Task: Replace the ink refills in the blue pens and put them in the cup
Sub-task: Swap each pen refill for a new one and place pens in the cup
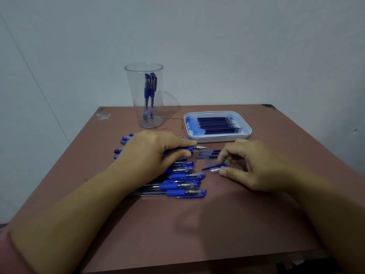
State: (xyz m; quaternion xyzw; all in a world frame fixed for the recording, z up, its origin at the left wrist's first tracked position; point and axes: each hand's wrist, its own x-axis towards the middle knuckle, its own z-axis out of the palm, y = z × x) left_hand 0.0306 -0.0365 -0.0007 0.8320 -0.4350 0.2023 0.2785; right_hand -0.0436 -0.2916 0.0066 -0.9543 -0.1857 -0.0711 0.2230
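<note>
My left hand (156,150) grips an uncapped blue pen (190,148) over a row of several capped blue pens (183,182); its metal tip points right. My right hand (250,163) pinches a blue pen cap (215,167) just above the table. A clear plastic cup (146,95) at the back holds two capped blue pens (149,89). A white tray (217,135) to the cup's right holds several dark blue refills (217,124). A few refills (209,154) lie loose on the table between my hands.
The brown table (197,224) ends at a front edge near the frame's bottom. A pale wall stands close behind the cup and tray. Bare tabletop lies in front of the pen row.
</note>
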